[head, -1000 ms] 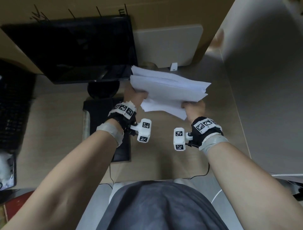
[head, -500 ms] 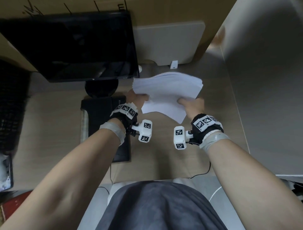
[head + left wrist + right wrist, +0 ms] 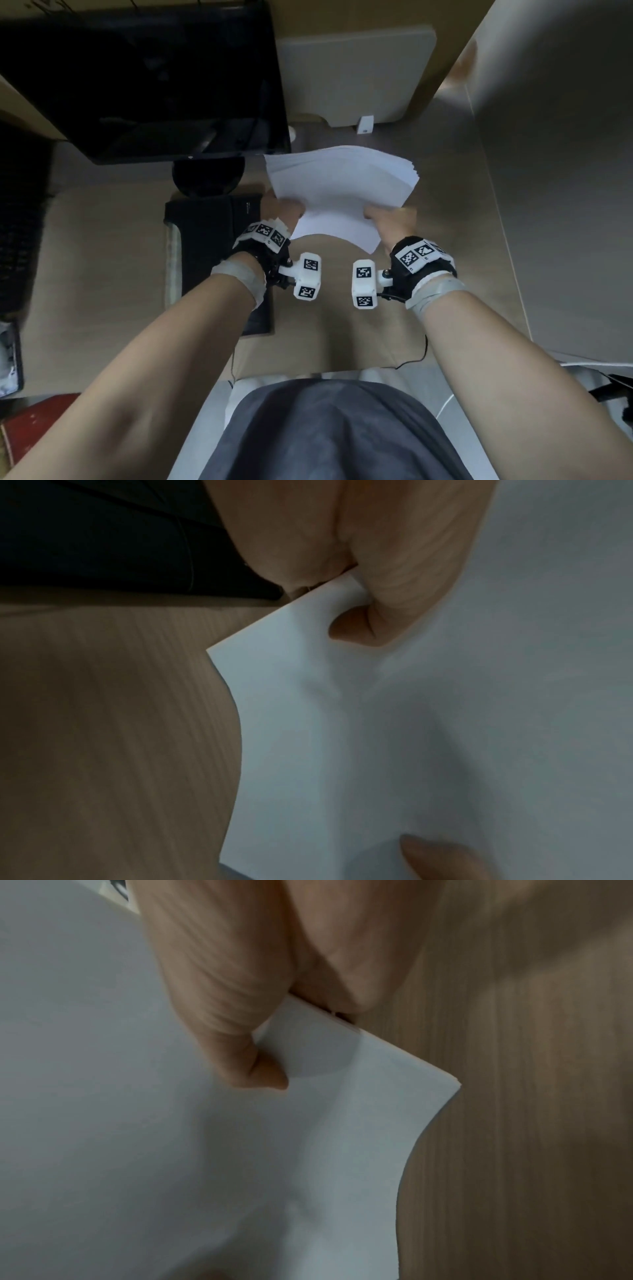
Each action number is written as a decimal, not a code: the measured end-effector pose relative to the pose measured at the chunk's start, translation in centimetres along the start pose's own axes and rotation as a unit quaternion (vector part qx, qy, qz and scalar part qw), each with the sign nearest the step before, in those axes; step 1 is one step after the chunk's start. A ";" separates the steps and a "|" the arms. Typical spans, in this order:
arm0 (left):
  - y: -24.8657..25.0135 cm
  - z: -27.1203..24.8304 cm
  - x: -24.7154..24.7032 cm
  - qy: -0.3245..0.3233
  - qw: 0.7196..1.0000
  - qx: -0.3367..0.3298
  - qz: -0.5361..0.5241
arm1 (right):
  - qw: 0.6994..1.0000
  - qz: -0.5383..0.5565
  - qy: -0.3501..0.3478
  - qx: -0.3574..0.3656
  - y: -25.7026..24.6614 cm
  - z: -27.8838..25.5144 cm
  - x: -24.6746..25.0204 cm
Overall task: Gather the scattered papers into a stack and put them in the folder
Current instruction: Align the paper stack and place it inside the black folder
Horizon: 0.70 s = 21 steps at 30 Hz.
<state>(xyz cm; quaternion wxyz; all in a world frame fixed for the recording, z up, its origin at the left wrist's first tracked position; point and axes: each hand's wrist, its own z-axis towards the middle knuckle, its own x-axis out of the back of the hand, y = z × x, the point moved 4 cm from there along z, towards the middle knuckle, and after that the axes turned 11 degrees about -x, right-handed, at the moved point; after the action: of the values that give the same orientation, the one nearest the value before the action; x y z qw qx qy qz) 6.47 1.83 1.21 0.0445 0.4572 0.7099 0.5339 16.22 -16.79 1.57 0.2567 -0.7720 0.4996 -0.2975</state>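
A stack of white papers [image 3: 339,185] is held up above the wooden desk [image 3: 102,246] in the middle of the head view, bowed and fanned slightly at its far right edge. My left hand [image 3: 284,210] grips the stack's near left side, thumb on top [image 3: 394,593]. My right hand [image 3: 390,219] grips the near right side, with the thumb pressed on the top sheet [image 3: 240,1031]. The papers [image 3: 445,723] fill most of both wrist views [image 3: 137,1123]. A black flat folder-like item [image 3: 212,246] lies on the desk under my left wrist.
A black monitor [image 3: 144,78] on a round stand [image 3: 209,178] stands at the back left. A pale board [image 3: 356,72] leans at the back, and a grey partition [image 3: 555,171] runs along the right. A dark keyboard [image 3: 20,222] is at the far left.
The stack has been squared up: the splayed sheets have come together, and both hands have drawn it slightly nearer and lower.
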 end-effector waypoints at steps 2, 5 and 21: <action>0.6 0.5 0.0 0.003 0.999 -0.032 0.003 | 1.000 -0.002 0.010 0.000 -0.2 0.4 0.1; 1.6 0.5 0.9 0.042 0.995 -0.090 -0.028 | 0.998 0.041 0.041 0.018 -1.1 0.6 0.0; 0.3 2.8 1.4 -0.021 1.000 0.007 0.012 | 0.994 -0.106 0.003 0.026 1.0 1.3 -1.7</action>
<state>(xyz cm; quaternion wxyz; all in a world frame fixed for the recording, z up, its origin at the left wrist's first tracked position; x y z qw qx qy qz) 7.39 4.77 0.87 0.0499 0.4774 0.7065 0.5200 15.99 -15.43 -0.35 0.2422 -0.8127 0.4078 -0.3385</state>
